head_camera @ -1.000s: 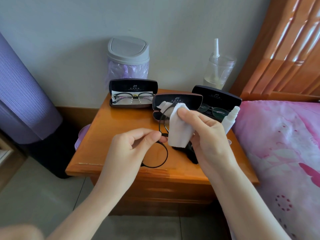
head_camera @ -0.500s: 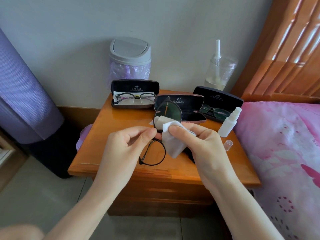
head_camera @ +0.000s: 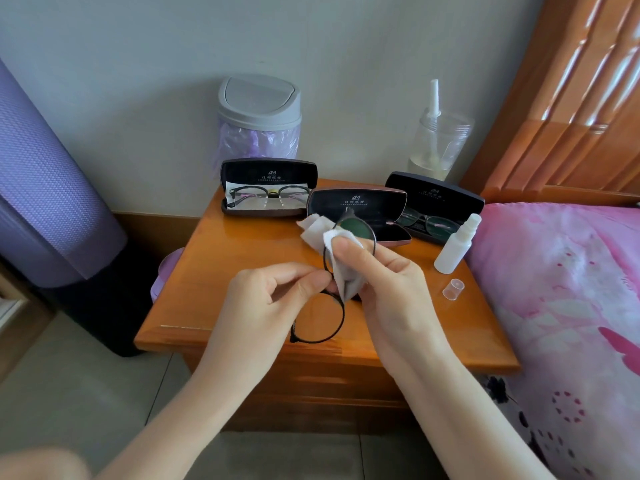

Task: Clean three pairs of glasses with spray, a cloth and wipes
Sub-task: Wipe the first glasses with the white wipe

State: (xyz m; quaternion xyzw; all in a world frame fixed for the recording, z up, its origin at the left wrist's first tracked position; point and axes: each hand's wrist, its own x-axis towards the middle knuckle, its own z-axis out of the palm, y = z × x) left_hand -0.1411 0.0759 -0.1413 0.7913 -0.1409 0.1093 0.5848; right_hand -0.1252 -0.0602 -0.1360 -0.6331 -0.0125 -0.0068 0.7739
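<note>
One nightstand [head_camera: 221,271]: wooden top; the front edge runs just below the hands, the right edge meets the pink bed [head_camera: 561,289], the back edge sits at the wall.
Open room: bare wood across the left half of the top, in front of the left case; a smaller bare patch at the front right, around the cap.
Round glasses [head_camera: 353,228]: thin dark frame, held on end above the front middle of the top, one lens over the other; the upper lens looks greenish, the lower one clear.
Left hand [head_camera: 263,306]: thumb and forefinger pinch the frame near the bridge; the other fingers curl loosely.
Right hand [head_camera: 391,289]: thumb presses the white cloth [head_camera: 313,230] onto the upper lens; the fingers behind are hidden.
White cloth: wrapped over the lens's left rim, loose folds sticking out at upper left.
Left case [head_camera: 268,171]: open, dark-framed glasses [head_camera: 270,195] inside.
Middle case [head_camera: 367,206]: open, partly behind the held lens.
Right case [head_camera: 433,195]: open, glasses [head_camera: 429,223] inside.
Spray bottle [head_camera: 453,251]: white, upright, just in front of the right case, its clear cap [head_camera: 453,289] off, lying near it.
Bin [head_camera: 259,119]: grey swing lid, purple liner, behind the left case.
Clear jar [head_camera: 440,143]: back right, pale liquid at the bottom, a white tube standing in it.
</note>
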